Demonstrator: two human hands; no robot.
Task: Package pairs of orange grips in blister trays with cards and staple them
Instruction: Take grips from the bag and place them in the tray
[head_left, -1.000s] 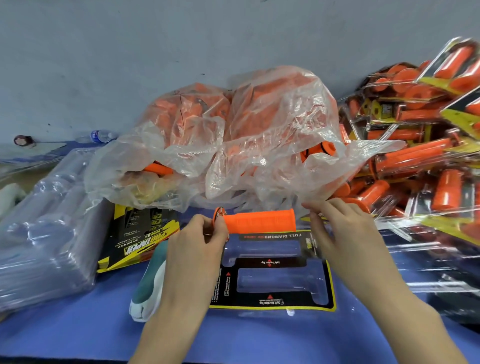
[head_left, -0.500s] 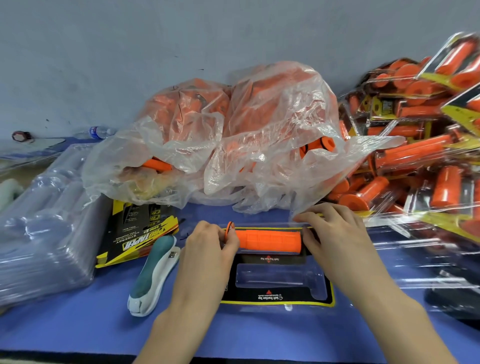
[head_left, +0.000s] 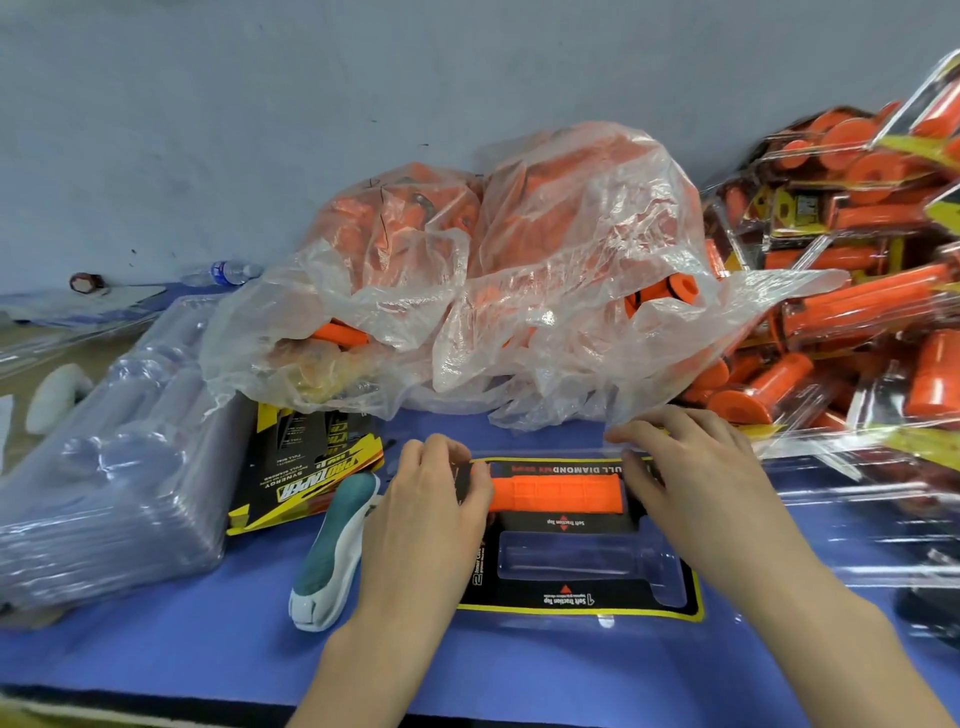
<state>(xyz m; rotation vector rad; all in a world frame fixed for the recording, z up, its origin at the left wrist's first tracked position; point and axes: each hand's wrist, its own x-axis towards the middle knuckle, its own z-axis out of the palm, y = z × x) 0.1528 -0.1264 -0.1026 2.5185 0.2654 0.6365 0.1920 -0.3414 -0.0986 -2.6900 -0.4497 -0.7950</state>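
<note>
The orange grip (head_left: 556, 493) lies in the far cavity of the blister tray (head_left: 670, 597), its long axis running straight across the person's front, left to right, in line with the cavity. That alignment is what the next push depends on, I'd say: the grip only needs to go straight down, with no turning.

The hands sit one at each end. The left hand (head_left: 431, 499) has its fingers curled round the left end, which they hide. The right hand (head_left: 691, 467) lies flatter, with its thumb against the right end and its fingers fairly straight out over the tray's far rim (pressing rather than clasping, as far as I can see).

The near cavity (head_left: 571, 564), parallel to the first and closer to the person, holds nothing, so half of the pair is missing. The black and yellow card (head_left: 571, 608) shows through the tray.

A stapler (head_left: 332, 551) lies just left of the left wrist. The plastic bag of loose grips (head_left: 519, 270) lies beyond the tray, about as near one hand as the other. Finished packs (head_left: 857, 260) are heaped on the right and empty trays (head_left: 104, 467) are stacked on the left.
</note>
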